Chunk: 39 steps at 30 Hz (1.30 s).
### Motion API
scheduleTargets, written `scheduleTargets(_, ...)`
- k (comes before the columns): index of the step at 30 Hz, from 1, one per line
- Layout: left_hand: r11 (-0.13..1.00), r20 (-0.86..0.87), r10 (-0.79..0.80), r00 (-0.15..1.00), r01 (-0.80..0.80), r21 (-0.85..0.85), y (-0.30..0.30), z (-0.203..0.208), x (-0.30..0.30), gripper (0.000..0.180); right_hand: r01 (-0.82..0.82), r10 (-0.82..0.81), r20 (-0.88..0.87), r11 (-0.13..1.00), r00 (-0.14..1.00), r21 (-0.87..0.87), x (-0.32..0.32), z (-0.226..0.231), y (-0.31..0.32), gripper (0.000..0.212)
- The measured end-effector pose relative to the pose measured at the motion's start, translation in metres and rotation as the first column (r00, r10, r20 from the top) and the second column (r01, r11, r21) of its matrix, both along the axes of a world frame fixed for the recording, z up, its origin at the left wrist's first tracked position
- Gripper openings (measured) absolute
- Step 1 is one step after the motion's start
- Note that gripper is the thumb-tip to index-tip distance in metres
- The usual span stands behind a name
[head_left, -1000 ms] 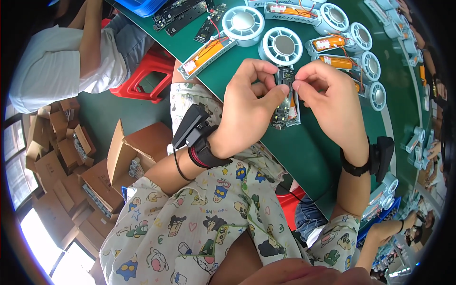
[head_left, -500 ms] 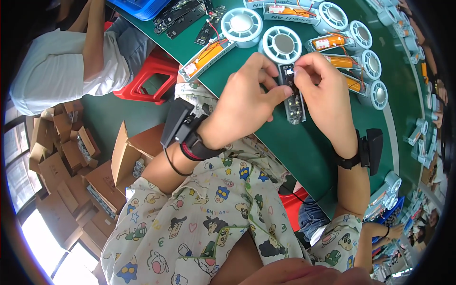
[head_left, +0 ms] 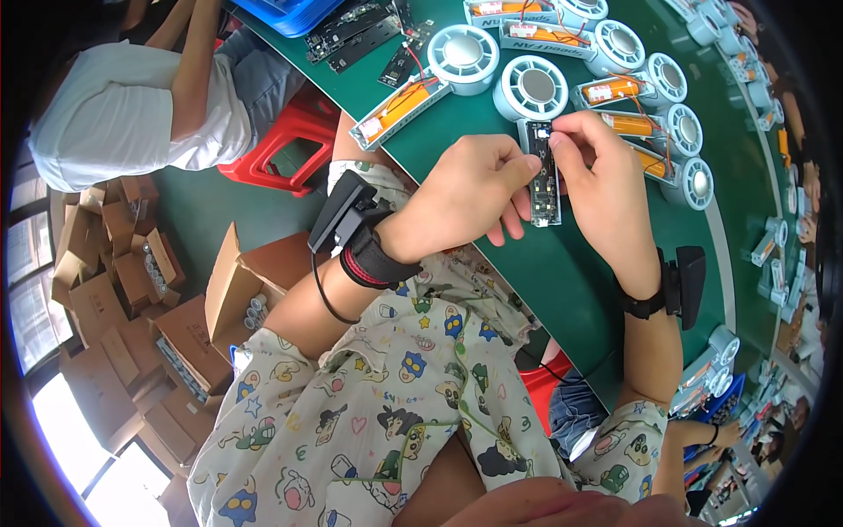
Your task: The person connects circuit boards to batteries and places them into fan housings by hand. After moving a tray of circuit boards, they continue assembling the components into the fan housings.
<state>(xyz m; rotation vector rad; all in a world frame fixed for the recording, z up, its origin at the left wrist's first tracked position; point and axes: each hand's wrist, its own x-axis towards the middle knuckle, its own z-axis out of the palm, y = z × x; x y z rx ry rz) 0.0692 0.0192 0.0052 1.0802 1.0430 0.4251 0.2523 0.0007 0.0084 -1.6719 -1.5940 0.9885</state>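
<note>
A pale blue handheld fan (head_left: 530, 89) lies on the green table with its round head pointing away from me. Along its handle sits a black circuit board (head_left: 545, 189) with small parts on it. From the left, my left hand (head_left: 470, 193) grips the handle side, thumb on the board's edge and the lower fingers hanging loose below. My right hand (head_left: 606, 180) pinches the board's upper right edge between thumb and fingertips. What lies beneath the board is hidden.
Several open fans with orange batteries (head_left: 628, 125) stand at the right and back. One more fan (head_left: 463, 54) lies to the left. Loose circuit boards (head_left: 364, 44) lie near a blue tray (head_left: 285, 10). A person in white (head_left: 105, 114) sits left, near a red stool (head_left: 285, 145) and cardboard boxes (head_left: 123, 325).
My left hand has dropped slightly, its upper fingers drawn back from the board's top and its lower fingers stretched out. The board now sits straighter along the handle.
</note>
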Motion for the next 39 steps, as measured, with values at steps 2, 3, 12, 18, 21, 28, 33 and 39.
scheduleTargets(2, 0.997, 0.077, 0.031, 0.997, -0.025, -0.072, -0.002, 0.0, 0.001, 0.031, -0.014, 0.01, 0.06, 0.998, 0.998, 0.055, -0.001, 0.001, -0.001, 0.013)
scheduleTargets(3, 0.993, 0.114, 0.047, 0.992, -0.035, -0.109, -0.003, 0.0, 0.001, 0.031, -0.021, 0.013, 0.09, 0.997, 0.996, 0.081, -0.001, 0.002, -0.001, 0.013)
scheduleTargets(12, 0.995, -0.04, 0.037, 0.999, -0.033, 0.098, -0.003, 0.004, 0.004, 0.029, -0.02, 0.015, 0.069, 0.998, 0.998, 0.066, -0.002, 0.003, -0.001, 0.012)
scheduleTargets(18, 0.805, -0.404, 0.039, 0.914, 0.211, 0.555, -0.009, 0.001, 0.003, 0.03, -0.048, 0.047, -0.066, 0.999, 0.997, -0.005, 0.003, -0.003, 0.001, 0.012)
scheduleTargets(21, 0.725, -0.342, 0.107, 0.933, 0.162, 0.669, -0.015, 0.004, 0.002, 0.032, -0.001, -0.002, -0.266, 1.0, 0.964, -0.011, -0.004, -0.004, -0.003, 0.015)
scheduleTargets(28, 0.836, 0.294, 0.154, 0.943, -0.283, 0.47, 0.018, 0.055, -0.007, 0.044, 0.175, 0.103, -0.617, 0.911, 0.78, 0.374, -0.021, -0.012, -0.017, 0.014)
scheduleTargets(33, 0.502, -0.065, -0.37, 0.927, 0.258, 0.826, 0.176, 0.072, 0.088, 0.041, 0.071, 0.138, -0.342, 0.844, 0.929, 0.532, -0.015, -0.033, -0.014, 0.009)
scheduleTargets(39, 0.803, -0.184, -0.376, 0.908, 0.419, 0.424, 0.228, 0.04, 0.245, 0.039, 0.04, 0.13, -0.314, 0.875, 0.941, 0.482, -0.024, -0.043, -0.008, 0.009)
